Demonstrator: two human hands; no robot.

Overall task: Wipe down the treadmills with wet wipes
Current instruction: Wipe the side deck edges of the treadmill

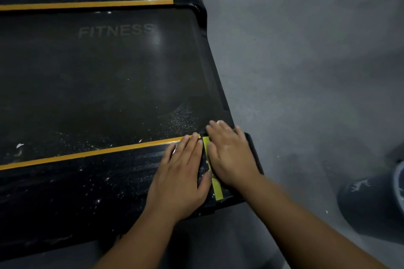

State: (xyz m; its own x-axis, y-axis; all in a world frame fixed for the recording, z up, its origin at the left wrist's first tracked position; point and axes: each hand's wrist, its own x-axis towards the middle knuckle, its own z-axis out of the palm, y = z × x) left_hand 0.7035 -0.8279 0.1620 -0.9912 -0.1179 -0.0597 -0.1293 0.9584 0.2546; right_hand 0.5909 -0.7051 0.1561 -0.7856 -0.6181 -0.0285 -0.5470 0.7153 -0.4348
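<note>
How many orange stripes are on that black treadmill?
2. One orange stripe runs along the far rail. The second orange stripe runs along the near rail and ends at the left hand. None looks hidden.

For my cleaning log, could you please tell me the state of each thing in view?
left hand: flat, fingers straight, on the near side rail
right hand: flat on the rear end cap
near side rail: speckled with white residue
belt: speckled white near the hands
</note>
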